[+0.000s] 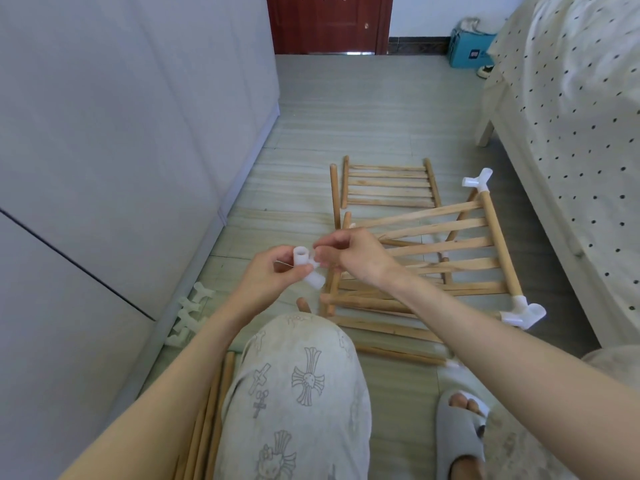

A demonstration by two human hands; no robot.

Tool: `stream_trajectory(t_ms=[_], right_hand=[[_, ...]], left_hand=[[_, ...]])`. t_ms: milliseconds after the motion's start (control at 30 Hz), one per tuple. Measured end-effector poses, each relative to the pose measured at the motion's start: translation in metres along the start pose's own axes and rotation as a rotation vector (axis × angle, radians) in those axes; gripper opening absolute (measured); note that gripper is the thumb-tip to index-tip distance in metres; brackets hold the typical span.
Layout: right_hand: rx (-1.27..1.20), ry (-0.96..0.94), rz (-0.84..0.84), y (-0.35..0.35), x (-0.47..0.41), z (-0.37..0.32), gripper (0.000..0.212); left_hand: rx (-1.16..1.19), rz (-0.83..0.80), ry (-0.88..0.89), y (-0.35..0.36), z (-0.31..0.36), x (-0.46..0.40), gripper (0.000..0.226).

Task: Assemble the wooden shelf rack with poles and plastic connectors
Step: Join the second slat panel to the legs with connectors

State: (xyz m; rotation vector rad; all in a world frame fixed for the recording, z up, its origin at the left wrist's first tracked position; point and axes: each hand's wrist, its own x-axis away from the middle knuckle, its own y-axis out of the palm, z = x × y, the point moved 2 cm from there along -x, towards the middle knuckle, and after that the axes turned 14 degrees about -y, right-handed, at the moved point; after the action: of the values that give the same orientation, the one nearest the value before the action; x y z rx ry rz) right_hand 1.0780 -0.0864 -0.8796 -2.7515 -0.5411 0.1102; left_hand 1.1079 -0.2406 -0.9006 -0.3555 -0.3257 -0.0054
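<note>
A pale cabinet (114, 140) fills the left side, and a bed (571, 109) with a dotted cover runs down the right, above a striped floor (363, 116) that leads to a dark red door (329, 24). A blue box (467, 51) sits in the far corner by the bed. On the floor ahead lie slatted wooden shelf panels: a far panel (389, 185) lying flat, and a nearer tilted panel (450, 247) resting over other wood, its right rail carrying a white plastic connector at the far end (478, 181) and another at the near end (523, 313). A single pole (335, 195) lies just left of the far panel. More loose poles (211, 417) lie beside the person's patterned knee (294, 393), and a grey slipper (457, 434) shows at lower right. A small cluster of spare connectors (188, 313) lies against the cabinet base. Above the knee, the left hand (273, 275) grips a white connector (306, 266), fingers curled round it, while the right hand (349, 252) pinches the same piece from the other side, fingertips closed on it
</note>
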Motion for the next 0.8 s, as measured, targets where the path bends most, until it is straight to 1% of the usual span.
stream_trajectory(t_ms=[33,67,133,167,233,300,400,467,533,600,633,767,800], right_hand=[[-0.011,0.073,0.012,0.000,0.002,0.003,0.016],[-0.025,0.164,-0.011,0.001,0.005,0.007,0.021],[-0.141,0.332,-0.120,0.010,0.012,0.014,0.033],[-0.217,0.367,-0.152,0.015,0.015,0.016,0.035],[-0.293,0.362,-0.125,0.022,0.015,0.019,0.029],[-0.302,0.353,-0.075,0.024,0.014,0.022,0.020],[-0.340,0.360,-0.093,0.027,0.014,0.025,0.015],[-0.332,0.353,-0.086,0.031,0.015,0.028,0.018],[-0.277,0.321,-0.064,0.032,0.015,0.032,0.023],[-0.233,0.285,-0.050,0.029,0.013,0.037,0.028],[-0.227,0.272,-0.046,0.028,0.013,0.039,0.028],[-0.208,0.251,-0.044,0.030,0.013,0.043,0.028],[-0.216,0.251,-0.035,0.031,0.012,0.043,0.029]], left_hand=[[0.035,0.063,-0.003,-0.001,-0.005,0.001,0.014],[0.070,0.122,-0.007,-0.001,-0.012,0.001,0.013],[0.105,0.203,-0.029,0.002,-0.024,0.003,0.016],[0.110,0.225,-0.045,0.004,-0.029,0.003,0.018],[0.130,0.248,-0.073,0.008,-0.035,0.003,0.021],[0.158,0.256,-0.091,0.010,-0.039,0.003,0.025],[0.169,0.227,-0.095,0.010,-0.045,0.006,0.027],[0.188,0.161,-0.079,0.010,-0.047,0.008,0.027],[0.254,0.050,-0.075,0.010,-0.048,0.009,0.024],[0.345,-0.056,-0.106,0.010,-0.048,0.010,0.019],[0.367,-0.075,-0.113,0.010,-0.048,0.010,0.019],[0.224,-0.015,-0.075,0.007,-0.048,0.005,0.035],[0.198,0.008,-0.064,0.007,-0.049,0.005,0.035]])
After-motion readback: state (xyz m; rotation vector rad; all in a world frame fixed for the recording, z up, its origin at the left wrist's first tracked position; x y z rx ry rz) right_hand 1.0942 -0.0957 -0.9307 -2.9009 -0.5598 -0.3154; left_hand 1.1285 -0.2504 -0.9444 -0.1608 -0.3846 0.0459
